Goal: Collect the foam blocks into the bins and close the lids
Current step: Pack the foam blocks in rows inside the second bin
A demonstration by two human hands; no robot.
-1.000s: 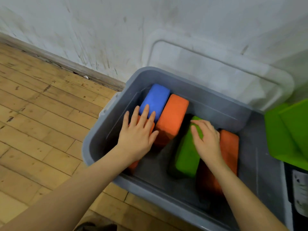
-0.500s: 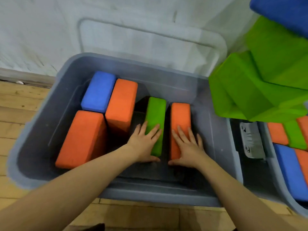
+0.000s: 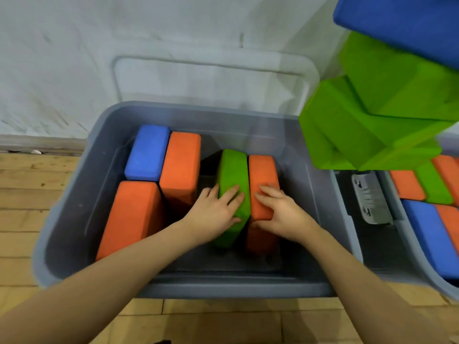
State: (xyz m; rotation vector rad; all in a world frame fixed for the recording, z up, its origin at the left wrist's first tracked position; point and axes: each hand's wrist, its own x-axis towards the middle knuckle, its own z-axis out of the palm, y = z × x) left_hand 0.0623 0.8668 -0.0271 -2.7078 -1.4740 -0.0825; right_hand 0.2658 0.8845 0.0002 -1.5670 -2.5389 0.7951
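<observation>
A grey bin (image 3: 74, 244) stands on the wooden floor and holds several foam blocks. At its left lie a blue block (image 3: 147, 152) and two orange blocks (image 3: 180, 165) (image 3: 129, 217). In the middle a green block (image 3: 233, 167) stands on edge, tilted, beside another orange block (image 3: 263, 172). My left hand (image 3: 216, 212) grips the green block, thumb on its left face and fingers over its top. My right hand (image 3: 280, 209) holds the near end of the orange block, fingers curled over it. The bin's pale lid (image 3: 211, 70) leans on the wall behind.
A second grey bin (image 3: 422, 269) at the right holds blue, orange and green blocks. A grey latch (image 3: 370, 197) sits between the bins. Large green blocks (image 3: 360, 125) and a blue block (image 3: 409, 23) are stacked at the upper right. A white wall rises behind.
My hands went from lying flat on the green and orange blocks to gripping them. The green block has tilted and both blocks now sit higher in the bin.
</observation>
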